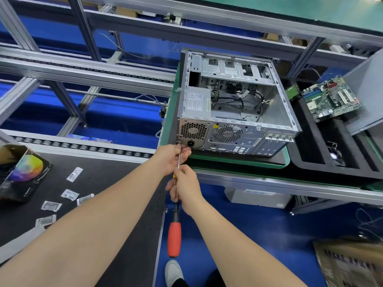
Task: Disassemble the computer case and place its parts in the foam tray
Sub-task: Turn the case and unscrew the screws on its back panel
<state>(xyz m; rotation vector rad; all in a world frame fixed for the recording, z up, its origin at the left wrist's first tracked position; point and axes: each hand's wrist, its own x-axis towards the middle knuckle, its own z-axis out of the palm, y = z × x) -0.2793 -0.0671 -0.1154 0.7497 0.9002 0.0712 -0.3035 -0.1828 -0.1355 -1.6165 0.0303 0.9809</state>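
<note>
Head view: my left hand [173, 159] pinches the screwdriver [174, 237] shaft at the open computer case's [238, 104] rear corner; my right hand [186, 188] grips lower. Case sits beside the foam tray [308, 141].

open case top [238, 100], cables [242, 98] inside, foam tray [306, 141] beside

We see the left hand [173, 159] pinching the screwdriver [178, 161] shaft at the rear corner of the computer case [238, 133], the right hand [187, 189] gripping it lower down.

Bright even light, fisheye-warped edges
</note>
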